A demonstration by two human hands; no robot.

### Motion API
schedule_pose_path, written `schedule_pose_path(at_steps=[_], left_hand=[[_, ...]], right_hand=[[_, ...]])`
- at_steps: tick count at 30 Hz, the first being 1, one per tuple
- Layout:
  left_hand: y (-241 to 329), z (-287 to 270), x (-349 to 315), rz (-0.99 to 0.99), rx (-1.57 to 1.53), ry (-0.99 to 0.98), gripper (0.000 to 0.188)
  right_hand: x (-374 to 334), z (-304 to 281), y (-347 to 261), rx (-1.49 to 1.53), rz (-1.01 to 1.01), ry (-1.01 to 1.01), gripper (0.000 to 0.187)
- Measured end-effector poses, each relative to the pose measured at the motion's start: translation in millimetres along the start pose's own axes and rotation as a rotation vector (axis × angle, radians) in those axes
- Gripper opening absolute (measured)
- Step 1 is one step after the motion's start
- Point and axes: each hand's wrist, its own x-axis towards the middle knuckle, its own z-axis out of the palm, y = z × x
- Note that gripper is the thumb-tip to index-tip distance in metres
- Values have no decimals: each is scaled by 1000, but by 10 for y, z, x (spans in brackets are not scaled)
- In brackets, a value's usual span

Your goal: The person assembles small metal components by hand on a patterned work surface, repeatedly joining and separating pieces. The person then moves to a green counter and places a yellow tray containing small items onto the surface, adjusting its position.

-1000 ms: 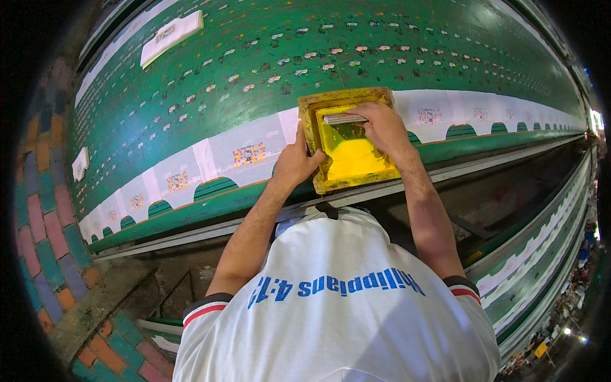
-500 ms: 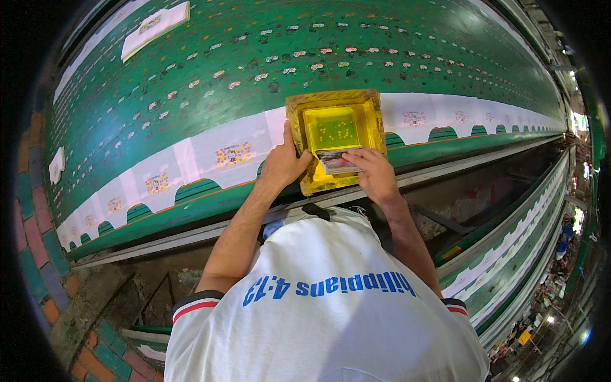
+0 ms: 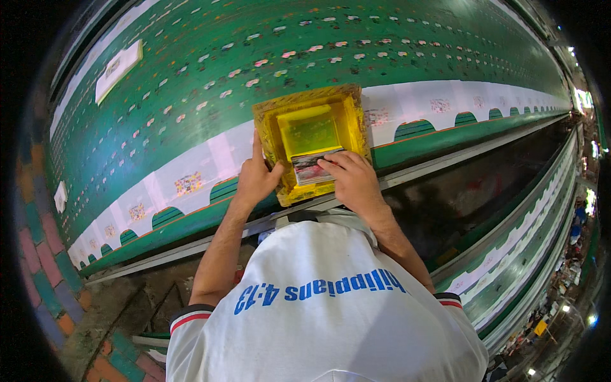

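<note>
A yellow-stained screen-printing frame [image 3: 267, 121] is over the white cloth strip [image 3: 224, 150] on the green table, close to my body. My left hand [image 3: 258, 181] grips the frame's left side, the index finger stretched along its outer edge and the thumb over the rim. Inside the frame, at the near end of the yellow-green mesh [image 3: 310, 132], stands a squeegee [image 3: 309, 172] with a grey and red stained face. My right hand [image 3: 356, 181] holds it from the right, fingers over its top. Whether the frame touches the cloth is hidden.
Cartoon prints with yellow spots [image 3: 188, 184] lie on the cloth to the left; paler ones [image 3: 440, 105] to the right. A folded white cloth stack [image 3: 119, 70] sits far left on the green table [image 3: 203, 102]. A metal rail [image 3: 420, 170] runs along the near edge.
The view has shifted. My hands have moved the frame rightward along the cloth, nearer the print on its right. Yellow spots seen through the mesh no longer show. The squeegee stays at the near end.
</note>
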Motion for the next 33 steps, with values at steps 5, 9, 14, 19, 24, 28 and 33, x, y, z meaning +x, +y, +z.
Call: schedule_pose_path(at_steps=[5,9,14,19,24,28,33], left_hand=[[600,796,388,35,-37,12,114],[1057,1167,630,-28,-12,-46,114],[989,1433,724,56,-65,36,110],[1009,1403,707,24,-118,30,103],[941,1429,694,35,-80,41,102],[935,1441,708,88,-45,46,107],[1043,1429,671,9,-46,39,105]], right_hand=[[-256,-498,848,-38,33,15,48],[-428,-712,1377,-46,54,28,44],[-485,-797,1590,-21,11,17,46],[-482,-803,1619,-16,-14,12,47],[-471,-802,1634,7,-14,-5,48],[-429,-852,1624,0,-16,-6,46],[-450,-829,1569,22,8,-4,45]])
